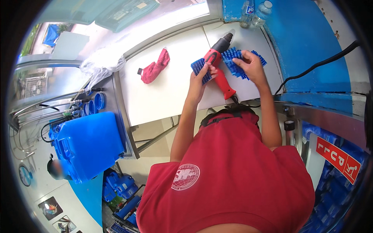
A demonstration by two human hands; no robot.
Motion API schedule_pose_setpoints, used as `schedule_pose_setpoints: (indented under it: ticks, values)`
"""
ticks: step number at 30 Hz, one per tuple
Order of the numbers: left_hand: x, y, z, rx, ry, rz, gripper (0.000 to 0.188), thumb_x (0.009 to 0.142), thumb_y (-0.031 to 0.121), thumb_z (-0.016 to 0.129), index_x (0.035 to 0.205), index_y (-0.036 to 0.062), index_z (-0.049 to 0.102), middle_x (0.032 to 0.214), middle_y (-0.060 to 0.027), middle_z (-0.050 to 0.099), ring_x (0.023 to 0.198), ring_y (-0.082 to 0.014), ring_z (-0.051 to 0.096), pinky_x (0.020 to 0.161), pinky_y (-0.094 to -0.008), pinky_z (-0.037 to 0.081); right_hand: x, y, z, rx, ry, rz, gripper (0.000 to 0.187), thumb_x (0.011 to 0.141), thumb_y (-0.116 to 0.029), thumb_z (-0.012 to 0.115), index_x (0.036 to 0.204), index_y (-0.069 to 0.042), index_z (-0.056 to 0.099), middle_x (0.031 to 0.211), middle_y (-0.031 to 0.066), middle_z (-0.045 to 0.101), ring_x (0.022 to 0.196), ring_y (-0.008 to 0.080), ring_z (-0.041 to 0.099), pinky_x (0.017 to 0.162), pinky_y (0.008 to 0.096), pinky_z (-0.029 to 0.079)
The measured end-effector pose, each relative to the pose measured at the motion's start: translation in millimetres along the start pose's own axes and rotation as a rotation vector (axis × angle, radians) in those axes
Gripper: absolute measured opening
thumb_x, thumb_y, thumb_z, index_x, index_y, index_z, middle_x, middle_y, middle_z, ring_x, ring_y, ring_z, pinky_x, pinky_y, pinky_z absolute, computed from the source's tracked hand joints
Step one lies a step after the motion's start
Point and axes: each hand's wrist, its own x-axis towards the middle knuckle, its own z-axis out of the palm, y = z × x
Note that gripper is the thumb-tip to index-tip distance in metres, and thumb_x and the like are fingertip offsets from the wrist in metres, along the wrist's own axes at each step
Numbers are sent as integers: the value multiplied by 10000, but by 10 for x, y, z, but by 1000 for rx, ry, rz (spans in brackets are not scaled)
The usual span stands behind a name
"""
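Note:
In my left hand (203, 77) is a small bunch of blue printed plastic film pieces (198, 66), pinched between thumb and fingers. My right hand (251, 68) has its thumb and fingers closed on a larger fanned bunch of the same blue film pieces (232, 58), just above the table. Between the two hands lies a red and black heat gun (221, 79), its nozzle pointing away from me and its cord end near my waist. The left hand's bunch overlaps the heat gun's side in view.
A red cloth pouch (155, 66) lies on the white table (149, 103). Two clear bottles (261, 14) stand at the far right corner. On the left are a large blue water container (91, 143), blue caps (100, 101) and a clear plastic bag (101, 64). A black cable (322, 62) runs along the right wall.

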Motion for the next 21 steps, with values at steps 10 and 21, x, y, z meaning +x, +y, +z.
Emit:
schedule_pose_setpoints:
  ticks: [10,21]
  values:
    - [-107,-55,154,-1,-61,-89,436,1061,377,485,1357,58,519,1194,-42,628,1088,-135,613,955,-321,476,-319,91,980,-124,281,-196,252,805,-130,787,1019,-68,670,930,89,663,923,256,576,852,385,467]
    - [-108,-261,-57,275,28,-175,390,1061,340,508,1293,33,574,1157,-62,652,1038,-153,640,917,-337,505,-299,360,799,271,-82,214,313,911,-184,740,1154,-37,609,1123,38,617,1054,131,561,947,282,468]
